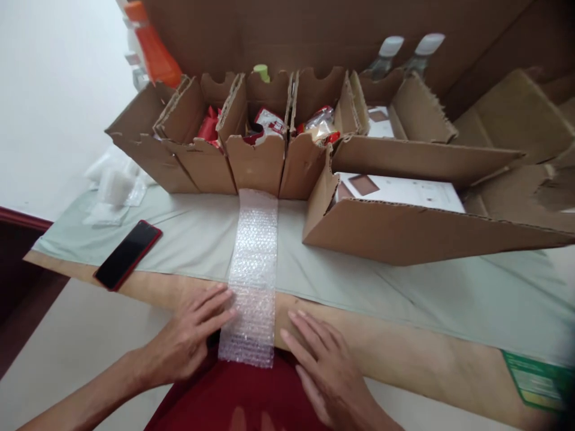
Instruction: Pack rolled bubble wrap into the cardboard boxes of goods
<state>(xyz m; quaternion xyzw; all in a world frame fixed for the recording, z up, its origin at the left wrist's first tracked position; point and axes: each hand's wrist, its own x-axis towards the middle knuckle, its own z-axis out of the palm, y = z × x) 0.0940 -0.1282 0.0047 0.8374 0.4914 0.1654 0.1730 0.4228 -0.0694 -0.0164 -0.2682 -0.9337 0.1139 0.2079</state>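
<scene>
A long strip of bubble wrap [254, 263] lies flat down the middle of the table, its near end hanging over the table's front edge. My left hand [191, 338] rests flat at the strip's left side, fingers stretched out and fingertips touching its edge. My right hand [321, 362] lies flat just right of the strip, fingers spread, holding nothing. Both hands sit on the wooden table edge [404, 353] in front of a pale green cloth [188, 233].
A row of open cardboard boxes [254, 161] with red and white packets stands at the back. A wide flat box [404, 233] holding a white package sits to the right. A black phone in a red case [128, 254] lies left. Bottles [155, 51] stand behind.
</scene>
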